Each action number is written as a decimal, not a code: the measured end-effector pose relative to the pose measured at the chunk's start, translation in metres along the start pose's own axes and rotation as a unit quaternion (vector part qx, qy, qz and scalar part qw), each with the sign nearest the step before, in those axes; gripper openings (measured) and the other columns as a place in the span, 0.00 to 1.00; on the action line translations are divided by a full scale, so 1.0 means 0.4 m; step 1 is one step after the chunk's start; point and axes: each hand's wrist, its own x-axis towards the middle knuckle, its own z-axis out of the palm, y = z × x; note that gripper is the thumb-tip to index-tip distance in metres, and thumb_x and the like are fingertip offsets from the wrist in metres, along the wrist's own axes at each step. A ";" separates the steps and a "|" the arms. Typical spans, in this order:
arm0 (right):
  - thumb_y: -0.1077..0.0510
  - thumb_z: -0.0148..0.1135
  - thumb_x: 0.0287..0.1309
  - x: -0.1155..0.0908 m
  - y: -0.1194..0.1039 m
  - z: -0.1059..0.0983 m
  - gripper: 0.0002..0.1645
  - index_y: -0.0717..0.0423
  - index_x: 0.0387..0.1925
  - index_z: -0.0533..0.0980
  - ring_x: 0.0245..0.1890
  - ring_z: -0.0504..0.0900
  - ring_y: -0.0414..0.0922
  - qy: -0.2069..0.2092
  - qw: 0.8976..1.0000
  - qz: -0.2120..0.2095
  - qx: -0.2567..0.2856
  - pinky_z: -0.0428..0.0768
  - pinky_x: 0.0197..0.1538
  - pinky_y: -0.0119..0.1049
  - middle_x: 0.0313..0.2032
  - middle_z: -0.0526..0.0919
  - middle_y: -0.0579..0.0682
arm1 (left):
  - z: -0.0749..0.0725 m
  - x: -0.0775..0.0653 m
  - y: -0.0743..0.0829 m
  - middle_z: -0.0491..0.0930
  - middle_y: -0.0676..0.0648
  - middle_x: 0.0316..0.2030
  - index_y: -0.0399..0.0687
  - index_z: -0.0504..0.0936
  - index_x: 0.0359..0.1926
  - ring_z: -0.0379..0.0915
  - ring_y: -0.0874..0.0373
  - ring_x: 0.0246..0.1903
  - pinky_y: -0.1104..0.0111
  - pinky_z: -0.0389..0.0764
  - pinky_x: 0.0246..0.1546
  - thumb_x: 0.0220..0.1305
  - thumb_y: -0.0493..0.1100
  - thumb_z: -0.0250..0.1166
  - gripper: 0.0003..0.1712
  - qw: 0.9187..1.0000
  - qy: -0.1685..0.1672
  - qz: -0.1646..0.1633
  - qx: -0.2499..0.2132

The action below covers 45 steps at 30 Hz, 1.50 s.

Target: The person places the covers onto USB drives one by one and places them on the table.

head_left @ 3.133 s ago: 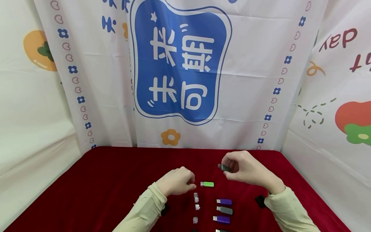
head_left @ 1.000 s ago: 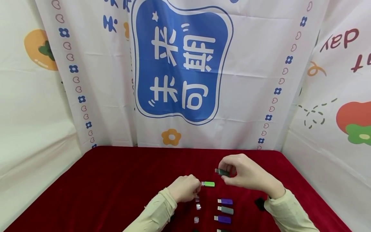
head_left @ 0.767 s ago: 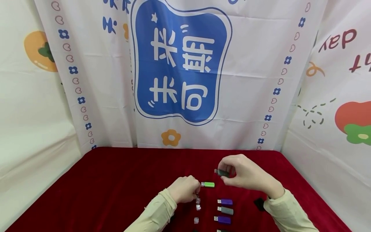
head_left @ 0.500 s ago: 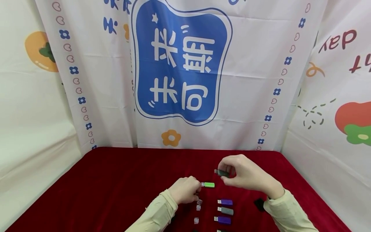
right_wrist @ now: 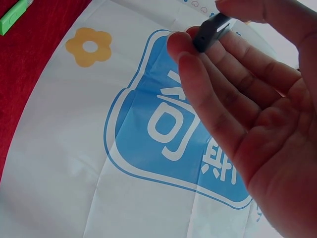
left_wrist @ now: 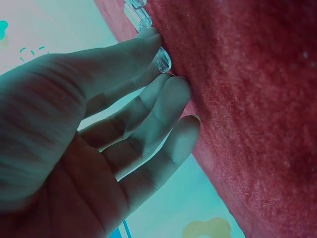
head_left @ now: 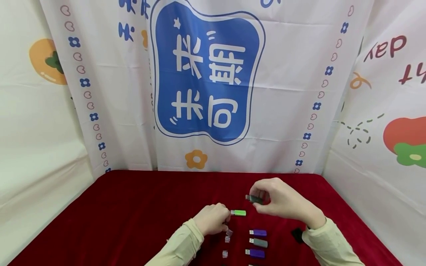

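Observation:
My left hand is low over the red cloth, its thumb and fingertips pinching a small clear USB cap. Just below those fingertips lies a tilted clear cap, with another clear cap right against it. Raised above the cloth, my right hand holds a dark grey USB stick between thumb and fingers, its metal plug pointing left. A bright green USB stick lies between the hands; its plug end sits close to the left fingers.
Two purple USB sticks and a grey one lie in a column at the near right. One more clear cap lies nearer. A black object is beside the right sleeve. Printed white curtains surround the red table.
My left hand has come right and down onto the clear caps, and the cap beside its fingertips has turned askew. My right hand has moved slightly left and down, still holding the grey stick.

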 end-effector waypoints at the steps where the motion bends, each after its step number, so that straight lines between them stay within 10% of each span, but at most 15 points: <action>1: 0.66 0.71 0.48 0.000 0.000 0.000 0.14 0.44 0.34 0.79 0.26 0.77 0.34 0.000 1.000 0.000 0.001 0.80 0.31 0.32 0.28 0.78 0.35 | 0.001 0.001 -0.001 0.71 0.60 0.21 0.55 0.78 0.21 0.64 0.69 0.19 0.74 0.69 0.20 0.53 0.44 0.76 0.14 1.000 0.000 -0.001 -0.001; 18: 0.66 0.71 0.48 -0.004 0.001 -0.004 0.15 0.43 0.33 0.79 0.25 0.78 0.35 0.004 1.000 0.005 -0.001 0.80 0.30 0.32 0.28 0.78 0.35 | 0.005 0.002 0.002 0.70 0.54 0.25 0.52 0.77 0.24 0.69 0.65 0.26 0.74 0.72 0.27 0.61 0.43 0.70 0.12 0.999 -0.016 0.018 0.031; 29: 0.66 0.71 0.49 -0.009 0.001 -0.015 0.15 0.43 0.33 0.78 0.26 0.78 0.34 0.009 1.000 0.002 -0.004 0.80 0.31 0.32 0.28 0.78 0.35 | -0.011 0.004 -0.017 0.59 0.58 0.13 0.49 0.67 0.17 0.51 0.69 0.13 0.79 0.58 0.16 0.61 0.36 0.67 0.20 0.996 -0.020 0.050 -0.067; 45: 0.65 0.72 0.49 -0.014 0.006 -0.027 0.16 0.41 0.34 0.78 0.26 0.78 0.35 0.013 1.000 0.018 -0.004 0.81 0.31 0.34 0.28 0.79 0.35 | -0.055 -0.005 -0.044 0.74 0.56 0.26 0.47 0.80 0.29 0.67 0.70 0.25 0.79 0.71 0.26 0.57 0.37 0.68 0.04 0.993 0.026 0.054 -0.106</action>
